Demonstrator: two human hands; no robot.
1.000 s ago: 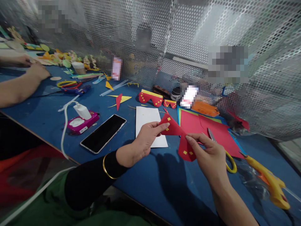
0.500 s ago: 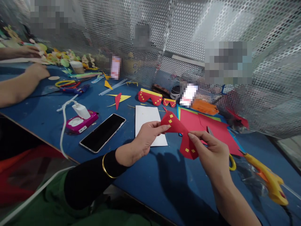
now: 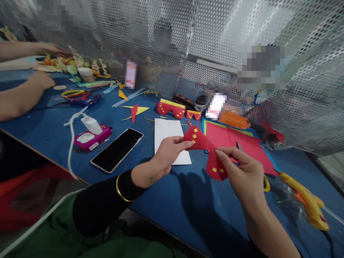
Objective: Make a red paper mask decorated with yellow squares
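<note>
Between my two hands, above the blue table, is a red paper cutout [image 3: 199,138] with rounded ends and small yellow squares on it. My left hand [image 3: 168,154] pinches its left lobe between thumb and fingers. At the narrow middle, the thumb and fingers of my right hand [image 3: 240,168] are closed on the same cutout; its lower lobe hangs beside them. A white sheet of paper [image 3: 169,130] lies under and behind my left hand. Scissors [image 3: 266,183] with a yellow handle are partly hidden behind my right hand.
Two red and yellow paper masks [image 3: 171,108] stand near the perforated metal screen. Red paper sheets [image 3: 247,148] lie at right, near a yellow glue gun [image 3: 306,200]. At left are a phone [image 3: 117,150], a purple power socket [image 3: 92,138] and another person's arms [image 3: 24,95].
Both hands keep their hold on the red cutout with hardly any movement. The view has shifted slightly. At far left, the other person's farther hand has reached to the right.
</note>
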